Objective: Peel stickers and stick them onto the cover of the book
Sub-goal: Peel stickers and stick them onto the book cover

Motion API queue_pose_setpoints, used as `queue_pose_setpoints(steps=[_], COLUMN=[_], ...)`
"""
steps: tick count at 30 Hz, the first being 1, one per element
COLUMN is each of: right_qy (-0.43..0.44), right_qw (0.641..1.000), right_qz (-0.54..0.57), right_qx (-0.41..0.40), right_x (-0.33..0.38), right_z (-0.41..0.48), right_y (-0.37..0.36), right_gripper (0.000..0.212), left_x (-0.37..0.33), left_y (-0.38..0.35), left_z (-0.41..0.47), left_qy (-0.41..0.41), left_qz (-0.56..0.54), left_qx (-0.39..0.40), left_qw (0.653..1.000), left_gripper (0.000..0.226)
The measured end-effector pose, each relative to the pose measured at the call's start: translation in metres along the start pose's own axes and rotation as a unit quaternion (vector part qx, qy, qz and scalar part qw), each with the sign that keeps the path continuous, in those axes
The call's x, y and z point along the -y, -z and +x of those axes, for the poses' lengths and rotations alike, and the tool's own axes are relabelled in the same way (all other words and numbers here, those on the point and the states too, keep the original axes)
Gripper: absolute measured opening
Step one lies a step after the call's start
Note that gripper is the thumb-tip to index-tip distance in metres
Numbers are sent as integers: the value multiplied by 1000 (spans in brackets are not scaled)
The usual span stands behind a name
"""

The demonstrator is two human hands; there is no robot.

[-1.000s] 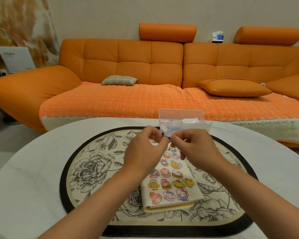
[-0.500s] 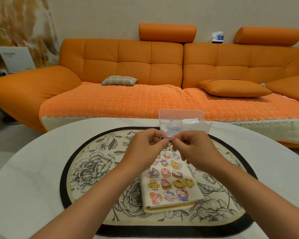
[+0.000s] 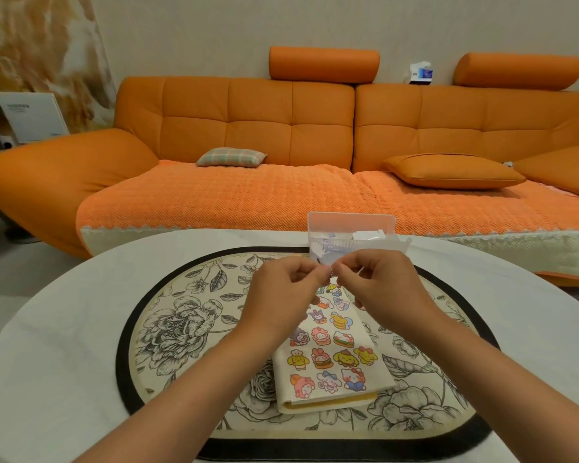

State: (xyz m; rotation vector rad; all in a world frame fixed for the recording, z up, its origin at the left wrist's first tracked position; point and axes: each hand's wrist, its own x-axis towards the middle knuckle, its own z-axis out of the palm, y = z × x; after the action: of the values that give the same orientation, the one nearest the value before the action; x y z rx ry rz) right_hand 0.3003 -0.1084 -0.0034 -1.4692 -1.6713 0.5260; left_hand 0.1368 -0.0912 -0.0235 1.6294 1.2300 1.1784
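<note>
With the book (image 3: 378, 375) cover largely filled, one sticker (image 3: 331, 271) is pinched by left hand (image 3: 281, 295) and right hand (image 3: 381, 289) at its 12 o'clock end, still unplaced.

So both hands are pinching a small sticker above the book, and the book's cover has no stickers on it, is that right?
Not quite. In the head view the left hand and right hand do pinch a small sticker above the book, but its cover already carries rows of cartoon stickers.
</note>
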Motion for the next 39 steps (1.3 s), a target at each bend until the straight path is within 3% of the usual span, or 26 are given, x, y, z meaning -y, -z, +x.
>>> queue_pose_setpoints(steps=[7,13,20,33,39], right_qy=[53,-43,-69,-33,-48], right_qw=[995,998,986,996,997], right_qz=[-88,33,137,86,57], right_qx=[-15,39,67,9,-13], right_x=[-1,0,-1,3,1], right_z=[-1,1,1,7,11], right_y=[-4,-6,-12,-35,-44], right_gripper=[15,18,9,13,13], left_x=[-2,6,19,25,27], left_y=[0,-1,7,24,35], left_z=[-1,3,8,12,18], left_qy=[47,14,6,43,60], left_qz=[-33,-3,-17,-120,-76], left_qx=[21,49,90,110,86], left_qw=[998,999,996,986,992], left_gripper=[13,15,13,21,15])
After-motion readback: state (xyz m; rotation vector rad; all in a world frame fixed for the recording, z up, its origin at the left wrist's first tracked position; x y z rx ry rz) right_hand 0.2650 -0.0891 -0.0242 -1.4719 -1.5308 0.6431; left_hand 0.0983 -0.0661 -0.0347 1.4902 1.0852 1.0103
